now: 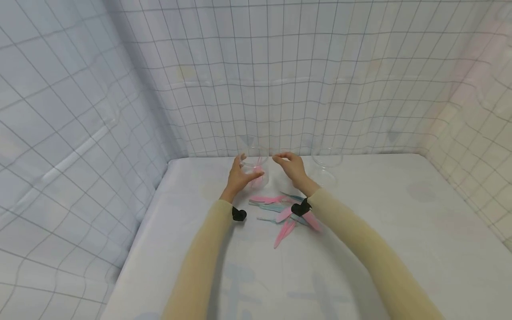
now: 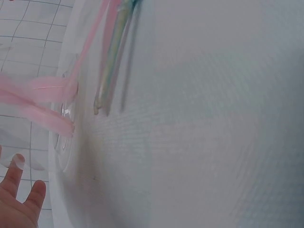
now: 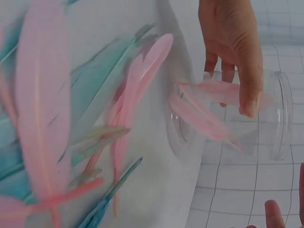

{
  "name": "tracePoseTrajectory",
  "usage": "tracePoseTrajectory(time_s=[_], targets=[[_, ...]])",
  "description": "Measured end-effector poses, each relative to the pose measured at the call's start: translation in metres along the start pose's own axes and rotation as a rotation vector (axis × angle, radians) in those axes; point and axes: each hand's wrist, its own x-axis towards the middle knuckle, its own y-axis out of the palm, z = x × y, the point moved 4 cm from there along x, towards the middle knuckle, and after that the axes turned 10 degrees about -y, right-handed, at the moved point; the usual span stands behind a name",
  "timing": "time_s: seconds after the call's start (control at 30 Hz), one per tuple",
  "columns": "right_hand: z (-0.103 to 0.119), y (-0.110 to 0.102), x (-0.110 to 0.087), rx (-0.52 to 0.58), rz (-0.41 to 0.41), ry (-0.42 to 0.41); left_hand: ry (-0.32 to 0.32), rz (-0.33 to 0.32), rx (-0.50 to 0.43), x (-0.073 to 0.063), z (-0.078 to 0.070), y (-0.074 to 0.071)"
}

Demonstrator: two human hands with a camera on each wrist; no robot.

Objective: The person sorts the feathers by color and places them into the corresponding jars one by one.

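A clear cup (image 1: pixel 262 156) stands on the far part of the table with pink feathers (image 3: pixel 204 118) inside. My left hand (image 1: pixel 238 178) holds it from the left side, the thumb along the near wall; in the right wrist view this hand (image 3: pixel 235 42) wraps round the cup. My right hand (image 1: pixel 294 170) is raised just right of the cup, its fingers loosely bent toward it with nothing seen between them. Below both hands lies a loose pile of pink feathers (image 1: pixel 285 214) and teal feathers (image 1: pixel 274 207), partly hidden by the right wrist.
Another clear cup (image 1: pixel 327 165) stands behind and right of my right hand. The white table (image 1: pixel 192 249) ends at a gridded curtain (image 1: pixel 304 98) at the back, with more curtain (image 1: pixel 72 133) along the left side.
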Motion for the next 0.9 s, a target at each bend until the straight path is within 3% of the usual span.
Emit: tracePoseTrajectory(time_s=[0.43,0.7,0.9], targets=[[-0.022,-0.035,-0.032,-0.368,0.244,-0.059,0.018,0.012,0.011,0.001,0.002,0.001],[-0.041,-0.039,-0.041,-0.640,0.366,-0.125,0.017,0.017,0.017,0.002,0.002,0.001],[-0.049,-0.037,-0.047,-0.769,0.441,-0.085,0.014,0.027,0.008,0.003,0.002,0.001]])
